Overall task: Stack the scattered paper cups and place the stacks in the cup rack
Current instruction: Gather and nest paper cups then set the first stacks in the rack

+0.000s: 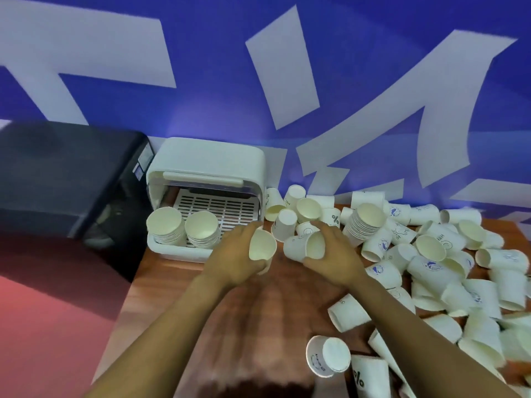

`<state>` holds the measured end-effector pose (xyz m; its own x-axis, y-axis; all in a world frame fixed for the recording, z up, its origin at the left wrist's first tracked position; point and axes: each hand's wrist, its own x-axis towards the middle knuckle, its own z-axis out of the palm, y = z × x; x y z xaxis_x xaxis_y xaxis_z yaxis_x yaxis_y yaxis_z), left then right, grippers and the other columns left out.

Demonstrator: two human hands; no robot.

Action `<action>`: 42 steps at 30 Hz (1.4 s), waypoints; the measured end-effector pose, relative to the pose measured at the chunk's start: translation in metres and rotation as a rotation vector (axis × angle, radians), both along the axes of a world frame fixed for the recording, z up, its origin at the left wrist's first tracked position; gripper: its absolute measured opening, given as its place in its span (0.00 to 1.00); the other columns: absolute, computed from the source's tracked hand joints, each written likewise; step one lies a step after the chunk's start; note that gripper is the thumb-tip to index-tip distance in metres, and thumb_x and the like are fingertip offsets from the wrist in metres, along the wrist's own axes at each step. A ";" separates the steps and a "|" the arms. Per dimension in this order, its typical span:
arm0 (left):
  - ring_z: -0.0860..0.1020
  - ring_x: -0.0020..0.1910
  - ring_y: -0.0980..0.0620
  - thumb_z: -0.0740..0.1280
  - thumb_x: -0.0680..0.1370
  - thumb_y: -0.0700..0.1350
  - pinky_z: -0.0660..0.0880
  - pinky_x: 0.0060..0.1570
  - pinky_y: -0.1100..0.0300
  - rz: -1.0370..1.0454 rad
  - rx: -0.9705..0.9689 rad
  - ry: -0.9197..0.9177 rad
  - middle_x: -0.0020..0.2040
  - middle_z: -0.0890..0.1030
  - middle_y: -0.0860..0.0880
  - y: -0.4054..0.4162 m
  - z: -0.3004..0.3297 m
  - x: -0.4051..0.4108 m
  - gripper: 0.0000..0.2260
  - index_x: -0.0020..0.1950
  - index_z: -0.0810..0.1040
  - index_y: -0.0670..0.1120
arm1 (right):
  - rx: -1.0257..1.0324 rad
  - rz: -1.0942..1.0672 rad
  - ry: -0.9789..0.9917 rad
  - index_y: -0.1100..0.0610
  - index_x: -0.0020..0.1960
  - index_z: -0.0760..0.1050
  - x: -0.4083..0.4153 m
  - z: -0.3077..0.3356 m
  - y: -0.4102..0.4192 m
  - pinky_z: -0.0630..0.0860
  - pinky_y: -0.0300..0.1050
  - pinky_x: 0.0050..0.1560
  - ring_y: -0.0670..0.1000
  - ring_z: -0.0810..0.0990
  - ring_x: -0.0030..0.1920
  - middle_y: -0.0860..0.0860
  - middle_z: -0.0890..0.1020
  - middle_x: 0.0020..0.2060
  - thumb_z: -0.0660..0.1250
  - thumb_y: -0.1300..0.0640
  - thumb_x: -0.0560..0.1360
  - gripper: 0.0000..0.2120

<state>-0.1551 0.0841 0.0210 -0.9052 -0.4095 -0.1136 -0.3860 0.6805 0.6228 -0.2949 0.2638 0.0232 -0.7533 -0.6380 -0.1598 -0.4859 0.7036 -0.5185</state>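
Note:
My left hand grips a white paper cup, its mouth turned toward me. My right hand holds another paper cup lying on its side, mouth facing me. The two cups are a small gap apart above the wooden table. Behind my left hand stands the white cup rack with its lid up; two cup stacks lean at the front of its slotted tray. A tall loose stack lies among the scattered cups at right.
Loose cups cover the table's right side and far edge; one upturned cup sits near my right forearm. A black machine stands left of the rack. The blue and white wall is behind, and the table's left edge drops to a red floor.

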 end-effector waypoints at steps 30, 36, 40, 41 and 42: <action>0.65 0.67 0.45 0.71 0.71 0.46 0.65 0.64 0.52 0.276 -0.025 0.123 0.69 0.67 0.49 -0.166 0.032 0.086 0.33 0.73 0.62 0.54 | -0.273 0.128 0.031 0.49 0.71 0.64 0.096 0.014 -0.174 0.63 0.46 0.71 0.47 0.64 0.69 0.44 0.67 0.68 0.69 0.52 0.71 0.30; 0.62 0.70 0.44 0.71 0.73 0.46 0.65 0.65 0.51 0.259 -0.011 0.019 0.73 0.62 0.49 -0.169 0.024 0.081 0.34 0.76 0.58 0.50 | -0.234 0.134 0.041 0.50 0.71 0.64 0.095 0.004 -0.184 0.62 0.45 0.71 0.49 0.64 0.69 0.46 0.66 0.69 0.68 0.51 0.71 0.30; 0.62 0.71 0.45 0.70 0.73 0.46 0.64 0.67 0.51 0.243 0.032 -0.049 0.74 0.61 0.49 -0.174 0.010 0.075 0.35 0.76 0.57 0.49 | -0.185 0.137 0.054 0.50 0.72 0.62 0.094 -0.001 -0.194 0.58 0.40 0.69 0.49 0.62 0.70 0.46 0.65 0.70 0.68 0.50 0.73 0.30; 0.62 0.71 0.45 0.69 0.74 0.46 0.64 0.68 0.51 0.243 0.040 -0.060 0.75 0.61 0.49 -0.175 0.006 0.073 0.35 0.76 0.56 0.48 | -0.167 0.139 0.041 0.49 0.73 0.61 0.094 -0.002 -0.197 0.58 0.41 0.69 0.49 0.62 0.70 0.46 0.65 0.71 0.67 0.48 0.73 0.31; 0.62 0.72 0.45 0.69 0.74 0.45 0.64 0.69 0.51 0.244 0.052 -0.071 0.75 0.61 0.49 -0.177 0.002 0.072 0.35 0.77 0.56 0.48 | -0.144 0.142 0.023 0.48 0.73 0.59 0.095 -0.004 -0.199 0.59 0.42 0.69 0.50 0.62 0.71 0.46 0.64 0.72 0.67 0.47 0.73 0.32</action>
